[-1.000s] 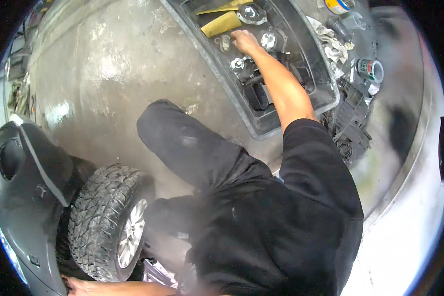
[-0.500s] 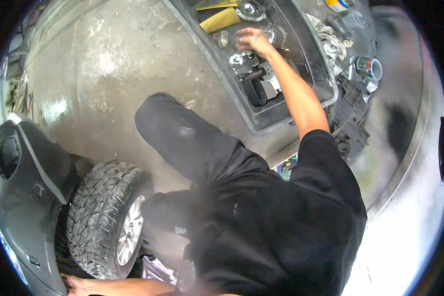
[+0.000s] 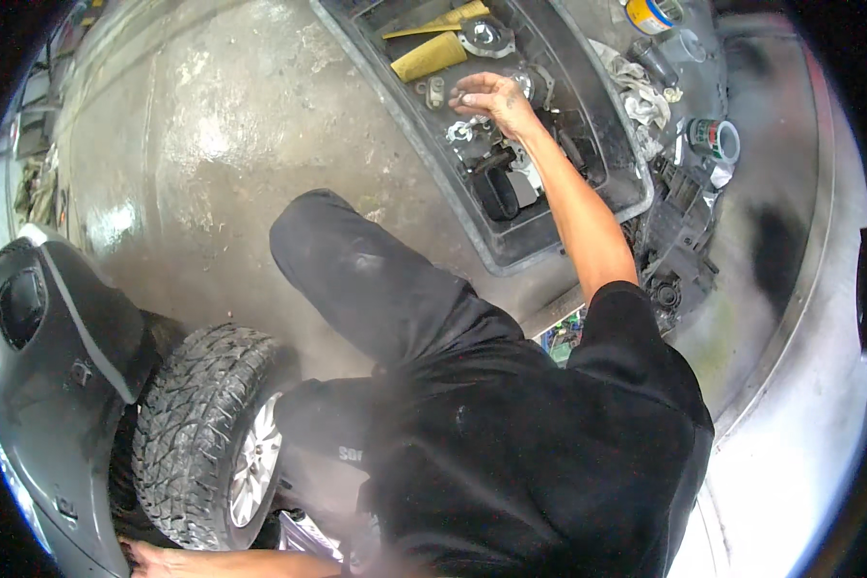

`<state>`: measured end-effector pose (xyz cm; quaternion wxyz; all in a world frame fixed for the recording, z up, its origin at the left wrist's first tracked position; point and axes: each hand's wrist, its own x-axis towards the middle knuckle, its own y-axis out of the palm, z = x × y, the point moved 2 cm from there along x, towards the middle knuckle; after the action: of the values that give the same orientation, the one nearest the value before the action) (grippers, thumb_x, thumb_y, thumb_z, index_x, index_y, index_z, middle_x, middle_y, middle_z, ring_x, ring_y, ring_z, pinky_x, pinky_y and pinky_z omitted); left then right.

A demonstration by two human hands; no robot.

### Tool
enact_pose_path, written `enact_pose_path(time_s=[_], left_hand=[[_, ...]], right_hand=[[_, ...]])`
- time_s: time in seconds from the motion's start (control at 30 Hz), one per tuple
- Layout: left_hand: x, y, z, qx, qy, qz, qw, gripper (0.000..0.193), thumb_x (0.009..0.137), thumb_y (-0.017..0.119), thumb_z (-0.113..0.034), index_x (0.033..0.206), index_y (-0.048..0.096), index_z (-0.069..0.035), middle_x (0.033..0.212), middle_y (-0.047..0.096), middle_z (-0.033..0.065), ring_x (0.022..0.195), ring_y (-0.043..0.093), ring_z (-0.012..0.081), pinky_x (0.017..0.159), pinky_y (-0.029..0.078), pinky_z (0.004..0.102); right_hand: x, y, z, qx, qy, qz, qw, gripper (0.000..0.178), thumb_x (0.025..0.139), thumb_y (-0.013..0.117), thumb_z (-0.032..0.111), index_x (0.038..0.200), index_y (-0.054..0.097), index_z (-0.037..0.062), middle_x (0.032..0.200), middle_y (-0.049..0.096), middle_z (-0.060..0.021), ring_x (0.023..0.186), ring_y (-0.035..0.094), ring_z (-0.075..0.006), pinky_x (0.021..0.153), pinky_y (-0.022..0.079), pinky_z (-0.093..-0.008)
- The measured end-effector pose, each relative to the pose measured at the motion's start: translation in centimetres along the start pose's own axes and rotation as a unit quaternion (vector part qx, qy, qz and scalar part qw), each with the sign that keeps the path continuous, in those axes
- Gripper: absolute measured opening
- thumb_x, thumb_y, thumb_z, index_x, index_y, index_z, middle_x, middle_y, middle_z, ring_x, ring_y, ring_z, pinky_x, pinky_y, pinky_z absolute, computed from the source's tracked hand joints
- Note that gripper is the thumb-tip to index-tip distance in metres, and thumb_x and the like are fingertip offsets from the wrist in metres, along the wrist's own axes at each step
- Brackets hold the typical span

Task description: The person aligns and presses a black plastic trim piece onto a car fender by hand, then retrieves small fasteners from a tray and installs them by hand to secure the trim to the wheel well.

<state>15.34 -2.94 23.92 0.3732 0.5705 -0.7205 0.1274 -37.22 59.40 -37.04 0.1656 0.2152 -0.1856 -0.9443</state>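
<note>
Scuffed, shiny concrete floor [image 3: 212, 193] stretches away on the left, and beside it sits a big dark bin [image 3: 409, 135] full of loose parts. And look, the right hand [image 3: 496, 99] is over that bin, fingers half curled, thumb and forefinger nearly together; whether they pinch something small, I can't tell from here! Just beside the fingertips lies a little tan metal piece [image 3: 435, 92], with a silver-coloured fitting [image 3: 462, 135] nearer us, a yellow tube-like piece [image 3: 428, 58] beyond and a black cup-shaped part [image 3: 497, 195] toward the near end.

Down at the other side, the left hand [image 3: 146, 557] is at the lower edge of the dark grey body panel [image 3: 58, 356], next to the knobbly tyre [image 3: 197, 433]; its fingers are partly hidden, so their grip is anyone's guess.

Picking through the bin looks like the step in hand, I'd say. Next move, in my judgement, calls for a neat fingertip pinch in that clutter, with the left hand steady on the panel.
</note>
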Motion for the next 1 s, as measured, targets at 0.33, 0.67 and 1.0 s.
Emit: enact_pose_path(time_s=[0.33,0.67,1.0], left_hand=[[0.1,0.4,-0.1,-0.002,-0.003,0.008,1.0,0.045,0.106,0.036,-0.032,0.139,0.048,-0.004,0.158,0.03,0.0202,0.146,0.023,0.041,0.118,0.016,0.0629],[0.0,1.0,0.0,0.019,-0.011,0.011,1.0,0.046,0.105,0.036,-0.032,0.139,0.048,-0.003,0.158,0.03,0.0196,0.146,0.022,0.0412,0.118,0.015,0.0629],[-0.8,1.7,-0.4,0.017,-0.008,0.001,1.0,0.046,0.105,0.036,-0.031,0.139,0.048,-0.002,0.158,0.03,0.0188,0.146,0.022,0.0413,0.118,0.015,0.0629]], right_hand=[[1.1,-3.4,-0.2,0.017,-0.004,-0.123,0.992,0.021,0.092,0.065,0.006,0.109,0.063,-0.0057,0.096,0.069,-0.0152,0.08,0.073,-0.0266,0.071,0.063,-0.036],[1.4,-3.0,-2.6,-0.32,0.085,-0.085,0.94,0.027,0.094,0.059,0.01,0.116,0.067,-0.0038,0.089,0.071,-0.0123,0.069,0.068,-0.0165,0.06,0.058,-0.0306],[7.1,-1.6,-5.3,-0.472,0.045,-0.085,0.876,0.047,0.081,0.054,0.012,0.126,0.068,0.0106,0.086,0.073,-0.0188,0.068,0.071,-0.0329,0.072,0.058,-0.041]])
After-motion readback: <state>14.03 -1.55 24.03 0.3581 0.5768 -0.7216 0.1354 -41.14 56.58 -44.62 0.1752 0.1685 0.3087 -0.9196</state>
